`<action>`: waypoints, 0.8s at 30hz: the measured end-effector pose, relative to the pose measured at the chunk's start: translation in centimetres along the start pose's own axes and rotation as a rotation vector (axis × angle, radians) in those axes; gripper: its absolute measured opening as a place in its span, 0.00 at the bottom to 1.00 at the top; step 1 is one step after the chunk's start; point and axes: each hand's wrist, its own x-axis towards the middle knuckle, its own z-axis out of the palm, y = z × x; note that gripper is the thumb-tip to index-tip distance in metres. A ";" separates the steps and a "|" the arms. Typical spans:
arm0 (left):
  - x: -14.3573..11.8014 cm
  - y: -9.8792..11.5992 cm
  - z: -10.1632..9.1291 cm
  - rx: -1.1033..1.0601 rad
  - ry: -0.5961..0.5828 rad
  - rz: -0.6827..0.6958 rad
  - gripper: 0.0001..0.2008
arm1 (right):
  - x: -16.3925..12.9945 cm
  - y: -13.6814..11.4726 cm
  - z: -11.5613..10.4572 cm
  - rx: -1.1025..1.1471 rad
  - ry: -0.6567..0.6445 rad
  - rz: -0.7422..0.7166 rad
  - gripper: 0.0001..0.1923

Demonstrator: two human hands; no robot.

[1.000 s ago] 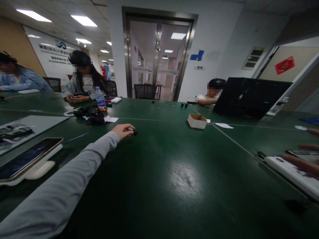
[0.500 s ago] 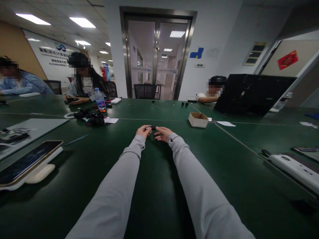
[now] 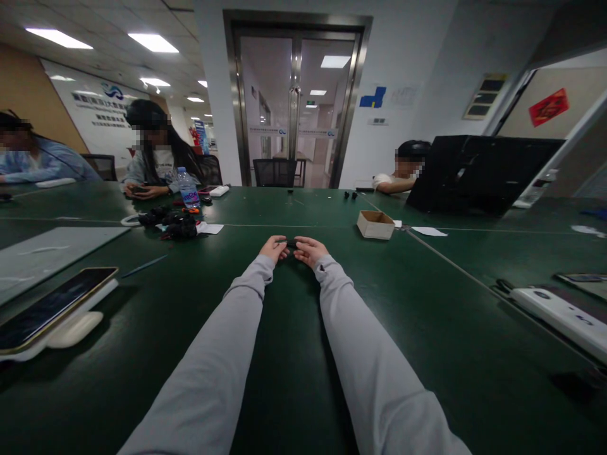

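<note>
Both of my arms reach forward over the green table [image 3: 294,328]. Between my fingertips is a small black object [image 3: 291,243], too small and dark for me to tell its kind. My left hand [image 3: 275,249] pinches it from the left, fingers closed. From the other side my right hand [image 3: 310,251] grips it with thumb and fingertips. The two hands are nearly touching, just above the tabletop. Fingers cover part of the object.
An open cardboard box [image 3: 375,226] stands to the right, a black monitor [image 3: 484,177] behind it. Left are a bundle of black cables [image 3: 175,224], a water bottle [image 3: 188,189] and a phone [image 3: 57,309]. A white power strip [image 3: 559,316] lies right. Other people sit across the table.
My right hand has closed in on the black object, its lower fingers now more curled. The view has shifted slightly.
</note>
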 end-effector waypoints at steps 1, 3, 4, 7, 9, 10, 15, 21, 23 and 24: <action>0.0 -0.1 0.0 0.003 0.021 0.001 0.14 | 0.0 0.1 0.0 -0.002 -0.007 -0.014 0.10; 0.1 -0.1 0.0 0.012 0.044 -0.010 0.13 | 0.1 0.2 0.0 -0.005 -0.016 -0.039 0.10; 0.1 -0.1 0.0 0.018 0.045 -0.022 0.12 | 0.1 0.2 0.0 -0.008 -0.018 -0.049 0.10; 0.2 0.0 0.0 0.030 0.040 -0.049 0.12 | 0.3 0.4 -0.1 -0.013 -0.025 -0.067 0.10; 0.2 0.2 0.0 0.032 0.044 -0.054 0.11 | 0.5 0.5 -0.1 -0.011 -0.029 -0.076 0.11; 0.1 0.3 0.0 0.033 0.049 -0.055 0.10 | 0.5 0.6 -0.1 -0.008 -0.030 -0.081 0.11; 0.1 0.1 0.2 0.087 0.097 -0.030 0.09 | 0.6 0.7 -0.2 0.005 -0.044 -0.094 0.11; 0.4 -0.5 0.0 0.172 0.138 0.015 0.14 | 0.7 0.8 -0.2 0.001 -0.035 -0.094 0.11; 0.5 -0.7 -0.1 0.192 0.163 0.028 0.15 | 0.7 0.8 -0.3 -0.003 -0.036 -0.093 0.11; 0.5 -0.7 -0.1 0.204 0.176 0.033 0.15 | 0.7 0.8 -0.3 -0.005 -0.036 -0.092 0.11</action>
